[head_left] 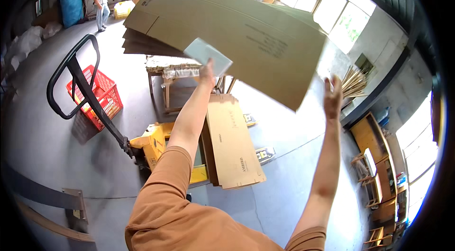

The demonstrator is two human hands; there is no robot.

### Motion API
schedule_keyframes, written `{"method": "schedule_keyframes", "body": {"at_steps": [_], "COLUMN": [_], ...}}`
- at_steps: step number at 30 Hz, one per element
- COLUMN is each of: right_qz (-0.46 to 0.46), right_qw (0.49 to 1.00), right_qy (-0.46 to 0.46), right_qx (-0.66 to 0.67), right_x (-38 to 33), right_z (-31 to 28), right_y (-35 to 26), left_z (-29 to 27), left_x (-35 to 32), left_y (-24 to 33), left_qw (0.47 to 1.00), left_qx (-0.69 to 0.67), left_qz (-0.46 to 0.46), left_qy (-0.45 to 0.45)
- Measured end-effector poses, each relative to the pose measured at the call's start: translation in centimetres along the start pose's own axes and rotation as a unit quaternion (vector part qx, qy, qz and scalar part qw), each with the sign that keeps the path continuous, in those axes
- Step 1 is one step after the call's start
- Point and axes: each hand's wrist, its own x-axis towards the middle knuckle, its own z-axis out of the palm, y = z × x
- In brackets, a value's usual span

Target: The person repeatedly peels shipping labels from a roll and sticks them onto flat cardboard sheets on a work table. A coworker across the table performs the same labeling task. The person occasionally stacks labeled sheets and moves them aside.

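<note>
Flattened cardboard boxes (222, 28) spread out ahead of me, several layers showing at their left edge. What supports them is hidden. My left hand (207, 75) is closed on a pale rectangular pad (206, 53), held against the front edge of the top cardboard sheet. Whether the pad is paper or cloth I cannot tell. My right hand (333, 97) is raised just beyond the cardboard's right corner, fingers stretched upward and apart, with nothing visible in it. Below my arms, a second stack of flat cardboard boxes (234, 142) lies on a yellow pallet truck (154, 144).
The truck's black handle (85, 83) rises at left, before a red plastic crate (111, 102). A wooden table (166, 80) stands beneath the cardboard. Wooden sticks (353, 82) and wooden furniture (379, 156) are at right. A person (101, 2) stands far left, near a blue bag (72, 7).
</note>
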Motion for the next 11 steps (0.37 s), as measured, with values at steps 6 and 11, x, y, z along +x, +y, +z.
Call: {"method": "schedule_keyframes", "body": {"at_steps": [6,11], "right_qz": [-0.132,0.005], "right_qw": [0.895,0.746], "right_qy": [-0.363,-0.607], "right_qx": [0.224,0.272], "right_x": [-37.9,-74.2], "right_z": [-23.3,-51.1], "right_y": [-9.3,-4.3], "left_z": [-19.2,-43.2], "left_x": [-47.3,-99.3], "left_y": [-18.3,-23.5], "left_qw": [0.969,0.921], "left_qx": [0.178,0.302], "left_qz": [-0.153,-0.225], "left_qy": [-0.083,0.101]}}
